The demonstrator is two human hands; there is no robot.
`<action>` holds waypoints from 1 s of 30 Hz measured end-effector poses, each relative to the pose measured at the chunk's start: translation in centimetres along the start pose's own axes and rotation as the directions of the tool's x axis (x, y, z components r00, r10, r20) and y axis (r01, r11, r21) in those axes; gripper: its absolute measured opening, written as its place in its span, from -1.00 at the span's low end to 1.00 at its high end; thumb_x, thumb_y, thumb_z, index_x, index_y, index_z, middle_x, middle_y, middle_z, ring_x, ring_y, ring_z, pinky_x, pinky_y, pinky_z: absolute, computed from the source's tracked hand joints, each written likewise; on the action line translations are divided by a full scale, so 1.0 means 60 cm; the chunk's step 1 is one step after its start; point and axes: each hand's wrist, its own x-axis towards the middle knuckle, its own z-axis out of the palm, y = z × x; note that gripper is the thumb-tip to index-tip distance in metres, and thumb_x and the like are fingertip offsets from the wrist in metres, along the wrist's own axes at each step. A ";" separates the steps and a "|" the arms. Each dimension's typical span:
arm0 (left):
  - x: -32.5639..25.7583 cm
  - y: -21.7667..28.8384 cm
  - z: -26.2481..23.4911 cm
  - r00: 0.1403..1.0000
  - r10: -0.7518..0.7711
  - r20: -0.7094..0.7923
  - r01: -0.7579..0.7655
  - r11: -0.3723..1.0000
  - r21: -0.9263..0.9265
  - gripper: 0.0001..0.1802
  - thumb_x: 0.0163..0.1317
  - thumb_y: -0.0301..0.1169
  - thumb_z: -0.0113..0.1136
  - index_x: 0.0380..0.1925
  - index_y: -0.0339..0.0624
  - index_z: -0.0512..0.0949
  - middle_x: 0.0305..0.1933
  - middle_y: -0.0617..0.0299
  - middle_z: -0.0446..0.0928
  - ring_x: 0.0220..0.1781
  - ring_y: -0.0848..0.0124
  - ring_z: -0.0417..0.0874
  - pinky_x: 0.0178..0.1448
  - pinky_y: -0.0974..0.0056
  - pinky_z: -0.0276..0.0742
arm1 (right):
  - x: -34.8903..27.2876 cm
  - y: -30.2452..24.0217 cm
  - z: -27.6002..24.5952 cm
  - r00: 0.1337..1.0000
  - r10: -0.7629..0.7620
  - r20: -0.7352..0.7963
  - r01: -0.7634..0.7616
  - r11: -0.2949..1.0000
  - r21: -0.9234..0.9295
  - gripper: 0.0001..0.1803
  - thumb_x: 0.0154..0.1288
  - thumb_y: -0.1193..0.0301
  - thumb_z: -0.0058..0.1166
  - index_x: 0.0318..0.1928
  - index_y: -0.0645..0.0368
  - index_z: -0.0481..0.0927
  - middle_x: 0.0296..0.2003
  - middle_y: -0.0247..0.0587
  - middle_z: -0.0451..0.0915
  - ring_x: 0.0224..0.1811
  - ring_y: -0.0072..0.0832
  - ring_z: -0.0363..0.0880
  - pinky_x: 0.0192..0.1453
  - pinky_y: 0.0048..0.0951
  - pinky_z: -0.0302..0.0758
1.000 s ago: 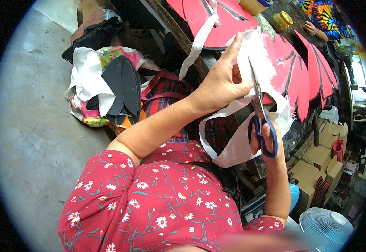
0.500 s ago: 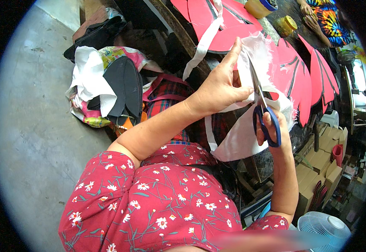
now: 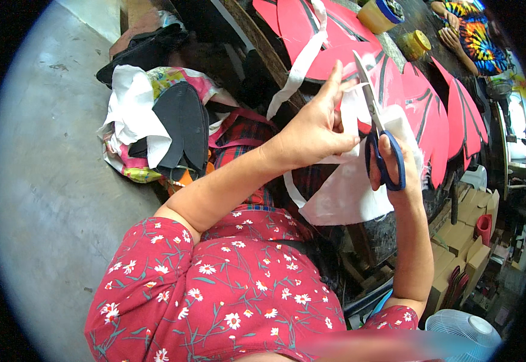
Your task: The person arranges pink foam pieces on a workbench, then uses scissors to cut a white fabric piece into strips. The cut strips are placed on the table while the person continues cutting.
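A: How far along does the cutting look?

B: Partway, I'd judge. The right hand [image 3: 396,163] has its fingers through the loops of the blue-handled steel scissors [image 3: 376,130], blades pointing to the far side, and their tips stand clear above the sheet of white fabric [image 3: 350,193] rather than deep in it.

A: And the other hand?

B: The left hand [image 3: 314,130] is closed on the upper edge of that white fabric, pinching it just beside the blades, with the forefinger stretched out to the far side. The sheet hangs from both hands over the lap, in front of the near edge of the dark bench [image 3: 396,226].

A: What is already cut?

B: A narrow white strip [image 3: 302,60] trails from the hands up across the bench, and a second thin band [image 3: 292,184] loops below the left wrist. Both read as trimmed-off edging, so at least a long side seems done. Whether the strips are wholly free of the sheet, I cannot tell.

A: What is left?

B: The main sheet is in one broad piece with a frayed lower right corner, so I'd say most of the shaping remains.

A: Anything else about?

B: Red wing-shaped panels with dark lines [image 3: 432,114] lie on the bench to the far right, two yellow pots [image 3: 381,15] beyond them, and a heap of white, black and patterned cloth scraps [image 3: 154,120] lies on the floor at left.
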 end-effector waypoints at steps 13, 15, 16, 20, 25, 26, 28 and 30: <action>0.318 0.190 -0.125 0.359 0.880 0.311 -0.594 -0.041 0.804 -0.29 0.16 -0.64 0.15 0.34 -0.35 0.17 -0.10 -0.21 0.46 -0.10 0.01 0.57 0.00 0.12 0.53 | -0.041 0.114 -0.018 0.937 -0.248 -0.245 0.299 0.933 0.202 -0.28 0.20 -0.22 0.21 -0.17 0.28 0.42 -0.54 -0.29 0.45 -0.64 -0.55 0.45 -0.61 -0.53 0.43; 0.367 0.196 -0.148 0.304 0.880 0.366 -0.527 -0.165 0.834 -0.29 0.16 -0.63 0.14 0.34 -0.35 0.17 -0.05 -0.25 0.44 -0.09 -0.04 0.57 0.01 0.10 0.53 | -0.040 0.124 -0.015 0.908 -0.258 -0.330 0.347 0.905 0.247 -0.24 0.18 -0.27 0.18 -0.19 0.29 0.43 -0.55 -0.29 0.44 -0.64 -0.55 0.45 -0.62 -0.52 0.43; 0.387 0.196 -0.161 0.335 0.871 0.359 -0.471 -0.175 0.865 -0.32 0.17 -0.61 0.14 0.32 -0.34 0.20 -0.01 -0.27 0.43 -0.07 -0.07 0.56 0.03 0.08 0.54 | -0.037 0.128 -0.011 0.886 -0.237 -0.397 0.348 0.908 0.233 -0.21 0.17 -0.32 0.14 -0.22 0.28 0.44 -0.59 -0.30 0.43 -0.66 -0.53 0.44 -0.64 -0.52 0.41; 0.426 0.169 -0.202 0.693 0.670 0.266 -0.228 -0.146 0.963 -0.41 0.16 -0.48 0.22 0.23 -0.27 0.35 0.15 -0.29 0.37 0.02 -0.15 0.53 0.14 -0.02 0.52 | -0.034 0.134 -0.003 0.850 -0.314 -0.423 0.413 0.895 0.166 -0.21 0.15 -0.33 0.15 -0.23 0.27 0.44 -0.62 -0.30 0.41 -0.69 -0.52 0.42 -0.64 -0.50 0.40; 0.380 0.128 -0.200 0.646 0.679 0.349 -0.120 -0.361 0.925 -0.58 0.12 -0.36 0.31 0.01 -0.12 0.53 0.24 -0.09 0.35 0.16 -0.06 0.49 0.19 -0.03 0.50 | -0.034 0.135 0.003 0.836 -0.315 -0.449 0.431 0.883 0.185 -0.21 0.14 -0.33 0.17 -0.22 0.27 0.44 -0.62 -0.30 0.42 -0.69 -0.51 0.42 -0.63 -0.50 0.40; 0.360 0.127 -0.193 0.660 0.663 0.354 -0.123 -0.369 0.921 -0.61 0.12 -0.35 0.32 -0.02 -0.13 0.55 0.27 -0.07 0.34 0.18 -0.07 0.48 0.19 -0.02 0.50 | -0.034 0.135 0.003 0.854 -0.305 -0.421 0.418 0.884 0.207 -0.21 0.14 -0.34 0.15 -0.20 0.24 0.42 -0.60 -0.33 0.39 -0.67 -0.54 0.41 -0.61 -0.52 0.38; 0.313 0.122 -0.168 0.786 0.565 0.253 -0.156 -0.215 0.964 -0.68 0.08 -0.33 0.35 -0.15 -0.17 0.61 0.26 -0.04 0.42 0.19 -0.04 0.50 0.20 0.01 0.49 | -0.034 0.134 0.002 0.879 -0.286 -0.382 0.393 0.888 0.238 -0.21 0.14 -0.35 0.13 -0.17 0.19 0.39 -0.56 -0.38 0.35 -0.63 -0.58 0.38 -0.58 -0.55 0.36; 0.247 0.114 -0.146 0.754 0.473 0.456 -0.420 -0.187 0.888 -0.72 0.11 -0.39 0.31 -0.17 -0.22 0.60 0.15 -0.05 0.51 0.15 -0.03 0.53 0.20 0.00 0.48 | -0.033 0.133 0.001 0.879 -0.298 -0.372 0.397 0.889 0.226 -0.23 0.15 -0.34 0.13 -0.17 0.19 0.38 -0.56 -0.38 0.35 -0.61 -0.58 0.39 -0.58 -0.54 0.37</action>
